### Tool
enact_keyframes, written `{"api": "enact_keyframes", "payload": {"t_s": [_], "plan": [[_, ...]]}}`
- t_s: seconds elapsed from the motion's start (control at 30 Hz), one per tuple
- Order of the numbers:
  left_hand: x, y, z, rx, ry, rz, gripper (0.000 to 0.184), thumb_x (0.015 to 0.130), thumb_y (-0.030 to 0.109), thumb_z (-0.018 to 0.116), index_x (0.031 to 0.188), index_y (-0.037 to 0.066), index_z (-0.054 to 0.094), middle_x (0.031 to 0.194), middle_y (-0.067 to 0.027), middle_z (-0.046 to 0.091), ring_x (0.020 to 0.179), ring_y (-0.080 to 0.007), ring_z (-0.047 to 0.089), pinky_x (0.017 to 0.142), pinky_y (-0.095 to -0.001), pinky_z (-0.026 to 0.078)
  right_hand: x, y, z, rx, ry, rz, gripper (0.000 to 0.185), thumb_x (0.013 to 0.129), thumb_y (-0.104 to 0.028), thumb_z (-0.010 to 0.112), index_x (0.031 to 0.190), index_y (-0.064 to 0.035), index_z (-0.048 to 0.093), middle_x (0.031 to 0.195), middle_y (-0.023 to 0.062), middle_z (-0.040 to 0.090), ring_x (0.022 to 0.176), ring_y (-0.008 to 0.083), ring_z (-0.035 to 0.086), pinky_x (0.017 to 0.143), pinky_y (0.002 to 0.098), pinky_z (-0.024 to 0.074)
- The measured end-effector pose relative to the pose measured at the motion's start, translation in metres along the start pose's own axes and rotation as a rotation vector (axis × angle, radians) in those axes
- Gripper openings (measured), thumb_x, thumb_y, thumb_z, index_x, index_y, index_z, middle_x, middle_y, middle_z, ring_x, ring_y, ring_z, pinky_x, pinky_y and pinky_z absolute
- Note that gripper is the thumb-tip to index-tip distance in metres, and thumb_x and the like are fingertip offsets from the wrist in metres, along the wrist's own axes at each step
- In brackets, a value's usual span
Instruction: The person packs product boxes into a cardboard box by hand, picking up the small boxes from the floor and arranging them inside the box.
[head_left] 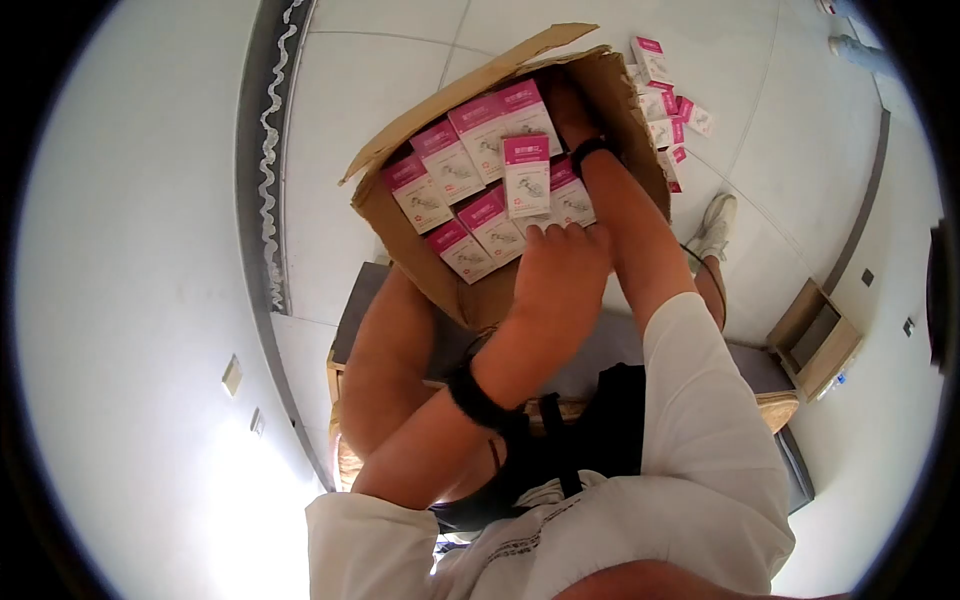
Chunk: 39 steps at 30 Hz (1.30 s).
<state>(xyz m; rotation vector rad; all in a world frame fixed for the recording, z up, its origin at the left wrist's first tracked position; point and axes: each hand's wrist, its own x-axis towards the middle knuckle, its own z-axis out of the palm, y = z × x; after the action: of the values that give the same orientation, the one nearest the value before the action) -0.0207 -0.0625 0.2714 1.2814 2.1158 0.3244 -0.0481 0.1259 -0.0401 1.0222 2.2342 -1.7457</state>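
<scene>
A torn brown cardboard box [460,100] stands tilted in front of my knees, holding several small pink-and-white cartons [447,163] laid in rows. One pink-and-white carton [527,175] rests over the others, near the right side. My left hand [565,250] is closed just below this carton, at the box's near side; its curled fingertips and whatever they grip are hidden. My right hand [570,108] reaches down inside the far right corner of the box, in shadow, beside the cartons. Its fingers do not show clearly.
More pink-and-white cartons [658,130] lie scattered on the tiled floor [740,60] right of the box. My shoe [714,228] is near them. A wooden frame-like object [812,335] stands by the right wall. Another person's leg [862,53] shows at the upper right.
</scene>
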Motion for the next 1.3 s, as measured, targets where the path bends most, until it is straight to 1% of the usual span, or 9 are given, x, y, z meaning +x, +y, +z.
{"api": "enact_keyframes", "payload": {"t_s": [0.07, 0.3, 0.5, 0.6, 0.8, 1.0, 1.1, 1.2, 1.3], "plan": [[-0.001, -0.002, -0.005, -0.010, -0.053, 0.007, 0.026, 0.078, 0.013, 0.062, 0.101, 0.002, 0.058, 0.084, -0.0115, 0.064, 0.081, -0.0279, 0.064, 0.075, -0.0409, 0.049, 0.018, 0.038, 0.001, -0.464, 0.053, -0.009, 0.054, 0.093, -0.038, 0.054, 0.136, -0.0055, 0.047, 0.139, 0.0142, 0.049, 0.130, 0.0251, 0.043, 0.109, 0.0340, 0.0325], [0.000, -0.004, -0.004, 0.025, -0.018, 0.001, 0.024, 0.079, 0.013, 0.061, 0.100, 0.003, 0.059, 0.083, -0.0122, 0.064, 0.078, -0.0281, 0.064, 0.072, -0.0399, 0.049, 0.016, 0.048, -0.003, -0.488, -0.060, 0.051, 0.059, 0.089, -0.040, 0.061, 0.136, -0.0063, 0.048, 0.141, 0.0121, 0.048, 0.130, 0.0243, 0.042, 0.109, 0.0336, 0.0325], [0.003, -0.006, 0.000, 0.009, -0.036, 0.003, 0.025, 0.078, 0.013, 0.061, 0.101, 0.003, 0.058, 0.083, -0.0128, 0.064, 0.079, -0.0283, 0.064, 0.073, -0.0398, 0.049, -0.006, -0.028, -0.012, 0.039, -0.097, 0.079, 0.068, 0.093, -0.043, 0.050, 0.150, -0.0104, 0.028, 0.155, 0.0125, 0.027, 0.143, 0.0274, 0.025, 0.115, 0.0361, 0.0233], [0.002, -0.004, -0.002, 0.003, -0.088, 0.006, 0.026, 0.078, 0.013, 0.061, 0.101, 0.003, 0.058, 0.082, -0.0126, 0.063, 0.078, -0.0280, 0.065, 0.072, -0.0396, 0.049, -0.001, -0.005, -0.010, -0.086, -0.077, 0.128, 0.071, 0.094, -0.044, 0.048, 0.151, -0.0110, 0.022, 0.157, 0.0113, 0.022, 0.144, 0.0265, 0.021, 0.116, 0.0359, 0.0204], [0.003, -0.005, -0.002, -0.038, -0.063, -0.011, 0.021, 0.078, 0.013, 0.061, 0.097, 0.004, 0.057, 0.081, -0.0118, 0.063, 0.078, -0.0280, 0.064, 0.070, -0.0396, 0.048, 0.000, -0.002, -0.019, 0.117, -0.219, 0.257, 0.076, 0.093, -0.050, 0.052, 0.151, -0.0115, 0.022, 0.157, 0.0098, 0.021, 0.145, 0.0270, 0.020, 0.116, 0.0369, 0.0210], [0.001, -0.004, 0.002, -0.060, -0.035, -0.003, 0.020, 0.078, 0.014, 0.061, 0.095, 0.004, 0.056, 0.080, -0.0112, 0.063, 0.077, -0.0280, 0.064, 0.071, -0.0397, 0.048, -0.006, -0.013, -0.012, 0.076, -0.150, 0.359, 0.086, 0.083, -0.052, 0.067, 0.149, -0.0110, 0.030, 0.155, 0.0097, 0.028, 0.142, 0.0255, 0.026, 0.115, 0.0361, 0.0236], [0.001, -0.005, 0.002, -0.027, -0.055, 0.007, 0.021, 0.077, 0.014, 0.062, 0.095, 0.005, 0.056, 0.080, -0.0110, 0.062, 0.076, -0.0279, 0.064, 0.071, -0.0394, 0.048, -0.002, -0.017, -0.014, 0.035, -0.242, 0.240, 0.084, 0.081, -0.052, 0.069, 0.146, -0.0111, 0.036, 0.151, 0.0119, 0.035, 0.139, 0.0263, 0.032, 0.113, 0.0358, 0.0271], [-0.004, -0.007, 0.005, -0.053, 0.020, 0.025, 0.021, 0.076, 0.013, 0.063, 0.094, 0.005, 0.056, 0.079, -0.0109, 0.062, 0.075, -0.0275, 0.063, 0.071, -0.0392, 0.048, 0.009, 0.016, -0.005, -0.245, -0.175, 0.058, 0.077, 0.084, -0.054, 0.063, 0.143, -0.0097, 0.041, 0.147, 0.0151, 0.040, 0.135, 0.0305, 0.039, 0.111, 0.0370, 0.0313], [-0.006, -0.003, 0.000, -0.016, 0.027, 0.013, 0.020, 0.076, 0.013, 0.063, 0.092, 0.004, 0.056, 0.079, -0.0110, 0.062, 0.074, -0.0275, 0.063, 0.071, -0.0394, 0.048, -0.018, -0.011, -0.008, -0.284, 0.027, 0.179, 0.072, 0.089, -0.054, 0.055, 0.142, -0.0069, 0.041, 0.145, 0.0173, 0.043, 0.133, 0.0346, 0.042, 0.109, 0.0386, 0.0333]]}}
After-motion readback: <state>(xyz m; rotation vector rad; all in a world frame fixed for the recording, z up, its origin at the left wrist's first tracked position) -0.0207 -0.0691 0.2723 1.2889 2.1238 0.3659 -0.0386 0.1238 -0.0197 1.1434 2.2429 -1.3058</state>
